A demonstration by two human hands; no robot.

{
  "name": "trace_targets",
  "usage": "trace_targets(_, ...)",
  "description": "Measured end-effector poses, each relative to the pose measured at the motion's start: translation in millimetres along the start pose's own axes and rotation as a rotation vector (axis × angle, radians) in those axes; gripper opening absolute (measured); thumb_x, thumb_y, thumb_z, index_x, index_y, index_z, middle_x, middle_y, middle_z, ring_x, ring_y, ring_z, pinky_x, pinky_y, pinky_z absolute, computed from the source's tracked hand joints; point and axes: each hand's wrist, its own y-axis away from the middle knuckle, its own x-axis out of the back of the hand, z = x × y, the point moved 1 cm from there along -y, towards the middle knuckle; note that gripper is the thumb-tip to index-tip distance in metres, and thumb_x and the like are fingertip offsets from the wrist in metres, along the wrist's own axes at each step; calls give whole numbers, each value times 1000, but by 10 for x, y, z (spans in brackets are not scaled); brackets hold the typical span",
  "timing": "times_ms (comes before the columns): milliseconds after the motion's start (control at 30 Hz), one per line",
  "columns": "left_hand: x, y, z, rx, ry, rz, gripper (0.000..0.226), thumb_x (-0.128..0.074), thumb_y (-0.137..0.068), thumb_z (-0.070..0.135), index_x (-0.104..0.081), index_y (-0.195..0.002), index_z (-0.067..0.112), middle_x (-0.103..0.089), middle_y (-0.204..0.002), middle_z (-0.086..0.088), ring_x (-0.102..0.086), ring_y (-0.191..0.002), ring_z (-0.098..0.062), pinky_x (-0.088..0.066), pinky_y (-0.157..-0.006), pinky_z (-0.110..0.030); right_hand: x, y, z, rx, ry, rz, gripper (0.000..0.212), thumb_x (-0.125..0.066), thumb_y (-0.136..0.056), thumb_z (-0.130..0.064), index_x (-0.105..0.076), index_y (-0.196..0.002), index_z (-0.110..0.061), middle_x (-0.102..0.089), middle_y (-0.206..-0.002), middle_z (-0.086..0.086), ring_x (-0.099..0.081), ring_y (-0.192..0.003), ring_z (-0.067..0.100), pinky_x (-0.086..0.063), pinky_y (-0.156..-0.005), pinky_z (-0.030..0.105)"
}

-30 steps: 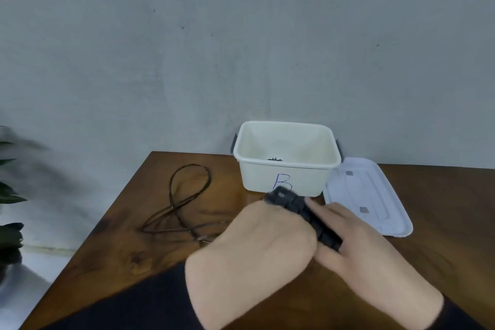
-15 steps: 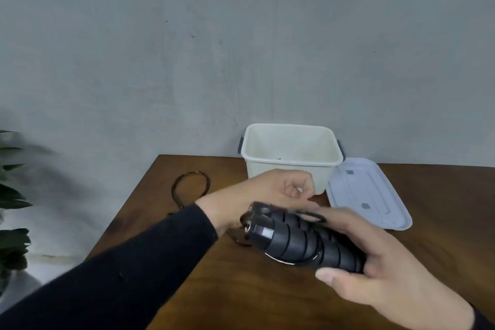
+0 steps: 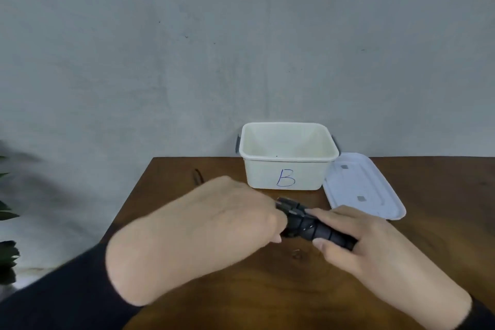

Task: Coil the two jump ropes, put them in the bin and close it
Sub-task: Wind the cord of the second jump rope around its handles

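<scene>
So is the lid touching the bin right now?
Cannot tell. In the head view the lid lies flat on the table right of the bin, its near corner running behind the bin's wall, so neither contact nor gap shows.

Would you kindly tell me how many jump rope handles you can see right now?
1 bundle of black handles, held between the left hand and right hand, in front of the bin. Whether it is one handle or two is unclear; others may be hidden.

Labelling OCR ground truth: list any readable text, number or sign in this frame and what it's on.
"B": handwritten in blue on the front wall of the white bin.
Lid: two small grey patches, no text readable on them.
Black handles: no markings legible.
Nothing else carries text.
</scene>
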Motion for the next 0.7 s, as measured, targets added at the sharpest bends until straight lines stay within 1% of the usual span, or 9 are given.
trace_targets(67,214,82,-139,-34,-99,1,33,-43,-97,55,-58,-105,26,-51,-82,7,-54,-82,-22,-33,-54,-30,-16,10,-98,117,116,-74,48,-52,-81,-62,-47,-129,-62,-49,-119,-36,-57,-98,-4,-50,-79,20)
trace_targets(133,299,239,-343,-206,-16,288,38,-53,-88,62,-62,-93,26,-50,-75,6,-53,-74,-14,-41,-56,-32,39,23,-196,261,165,-127,50,-53,-81,-62,-43,-129,-63,-48,-121,-37,-56,-99,-6,-51,-77,18)
trace_targets(200,254,292,-524,-325,307,451,38,-66,-80,59,-66,-80,21,-59,-72,5,-55,-68,-11,-46,-61,-34,103,49,-252,389,198,-106,51,-62,-79,-56,-49,-128,-57,-53,-119,-35,-60,-93,-7,-54,-68,16)
trace_targets(300,29,36,-502,-428,869,381,31,-79,-77,38,-68,-69,10,-62,-65,4,-55,-64,-11,-42,-60,-31,140,118,-325,487,132,73,55,-71,-68,-49,-57,-122,-53,-64,-112,-29,-65,-91,-6,-57,-67,18)
trace_targets(400,-281,-209,-303,-450,1342,356,39,-78,-75,45,-63,-61,11,-51,-60,1,-42,-57,-10,-32,-56,-27,172,177,-343,357,-384,22,46,-80,-59,-61,-64,-102,-52,-75,-107,-17,-72,-98,4,-60,-82,28)
trace_targets(533,-714,-484,3,-145,1967,434,50,-86,-63,53,-62,-62,9,-62,-65,-8,-51,-66,-14,-43,-67,-33,178,178,-201,234,-677,-18,43,-79,-63,-26,-62,-99,-41,-76,-105,-1,-73,-94,20,-59,-82,29)
trace_targets(567,-752,-508,74,-24,1976,467,35,-82,-74,43,-66,-57,18,-64,-59,-3,-53,-64,-15,-46,-68,-34,183,179,-207,194,-723,56,40,-78,-61,-27,-63,-97,-39,-76,-100,1,-73,-89,19,-58,-77,24)
trace_targets(633,-698,-436,232,35,1727,508,55,-51,-102,26,-61,-48,27,-54,-49,5,-47,-52,-12,-44,-57,-24,199,145,-179,141,-725,255,38,-80,-61,-33,-64,-95,-36,-76,-95,2,-72,-80,15,-57,-69,19)
trace_targets(700,-605,-312,334,-56,1469,500,50,-34,-106,37,-60,-65,25,-49,-55,9,-44,-49,-4,-38,-52,-19,284,85,-102,43,-688,461,37,-85,-68,-41,-62,-97,-33,-76,-99,-3,-71,-77,12,-57,-64,23)
